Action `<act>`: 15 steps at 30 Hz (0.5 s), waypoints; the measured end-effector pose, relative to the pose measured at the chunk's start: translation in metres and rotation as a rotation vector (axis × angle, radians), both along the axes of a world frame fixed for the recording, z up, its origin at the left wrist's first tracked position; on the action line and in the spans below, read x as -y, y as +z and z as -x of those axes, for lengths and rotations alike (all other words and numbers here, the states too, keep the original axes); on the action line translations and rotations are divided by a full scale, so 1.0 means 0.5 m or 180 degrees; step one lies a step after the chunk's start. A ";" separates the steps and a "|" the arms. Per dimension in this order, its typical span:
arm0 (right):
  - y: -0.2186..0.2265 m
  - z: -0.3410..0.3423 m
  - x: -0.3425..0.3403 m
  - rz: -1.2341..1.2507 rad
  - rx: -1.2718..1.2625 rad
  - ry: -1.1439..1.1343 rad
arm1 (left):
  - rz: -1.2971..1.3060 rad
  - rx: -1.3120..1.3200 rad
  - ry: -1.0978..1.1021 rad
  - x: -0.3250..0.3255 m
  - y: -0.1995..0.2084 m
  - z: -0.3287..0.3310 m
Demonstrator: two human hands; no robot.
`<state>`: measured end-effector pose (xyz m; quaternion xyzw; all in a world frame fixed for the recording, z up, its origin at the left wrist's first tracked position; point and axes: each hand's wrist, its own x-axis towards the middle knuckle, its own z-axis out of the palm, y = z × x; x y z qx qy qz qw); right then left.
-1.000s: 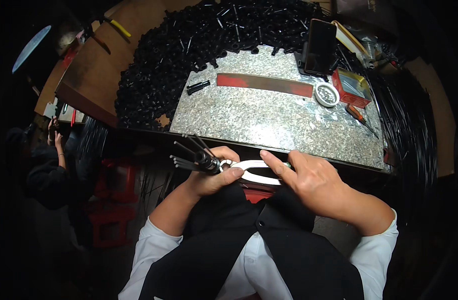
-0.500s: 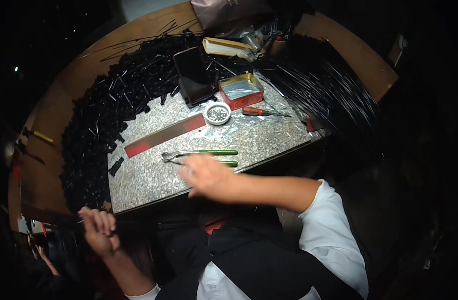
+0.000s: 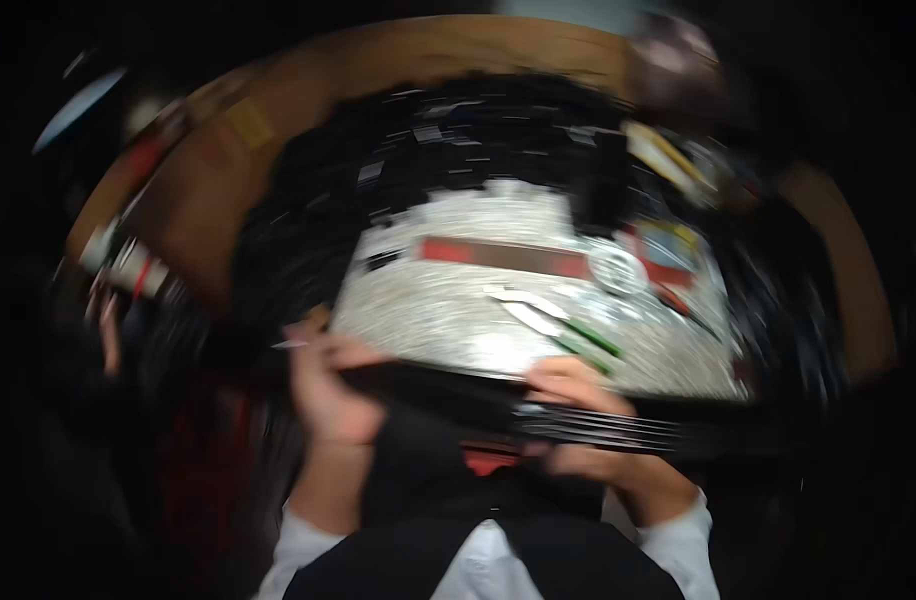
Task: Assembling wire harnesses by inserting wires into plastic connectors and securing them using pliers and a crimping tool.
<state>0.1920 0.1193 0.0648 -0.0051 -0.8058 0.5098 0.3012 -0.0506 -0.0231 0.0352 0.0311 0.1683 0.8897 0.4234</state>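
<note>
Motion smears the view. My right hand is closed around a bundle of long thin dark rods with bright streaks, held across my lap at the board's near edge. My left hand is raised by the board's near left corner, its fingers bent together. A thin pale sliver shows at its fingertips, too blurred to name. Beyond the right hand lie green-handled pincers on the speckled board. Behind them rests a flat red-and-grey bar.
A round white dish, a red tin and a screwdriver are on the board's right. Black parts are heaped behind and left of it; dark rods lie right. Another person's hand shows far left.
My view has swung left, shifting the board right in the picture. My right hand has left the pincers and now grips the rod bundle. My left hand has come up to the board's corner.
</note>
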 end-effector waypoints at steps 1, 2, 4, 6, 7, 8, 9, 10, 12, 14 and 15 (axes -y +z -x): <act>0.013 -0.005 -0.010 -0.0335 -0.0095 -0.0203 | 0.0707 -0.0399 0.0286 -0.011 -0.019 -0.044; 0.034 -0.005 0.005 0.0001 -0.0682 -0.0642 | 0.0826 -0.0128 -0.0466 -0.008 -0.017 -0.085; 0.087 -0.032 0.004 0.0135 -0.0592 -0.0853 | 0.0841 -0.0302 -0.2278 0.009 -0.061 -0.131; 0.128 -0.039 -0.002 0.0166 0.0085 -0.0789 | 0.0872 -0.1845 -0.3367 0.037 -0.062 -0.137; 0.124 -0.021 -0.004 -0.0052 0.0349 -0.0765 | 0.0963 -0.2490 -0.3199 0.044 -0.058 -0.138; 0.113 -0.009 -0.008 -0.0291 0.0601 -0.0777 | 0.1041 -0.3147 -0.3029 0.041 -0.033 -0.142; 0.098 0.010 0.004 0.0158 0.0991 -0.0667 | 0.1202 -0.3192 -0.2710 0.033 -0.013 -0.135; 0.064 0.035 0.003 -0.0227 0.0922 -0.0334 | 0.1342 -0.3238 -0.2423 0.021 0.007 -0.124; -0.034 0.056 -0.003 -0.0414 0.1666 -0.0013 | 0.1268 -0.3808 -0.1344 -0.007 0.046 -0.105; -0.079 0.110 0.030 -0.0514 0.1733 0.0305 | 0.0953 -0.4002 -0.0473 -0.016 0.077 -0.086; -0.128 0.125 0.026 -0.0486 0.1711 0.0508 | 0.0764 -0.3977 -0.0194 -0.026 0.086 -0.077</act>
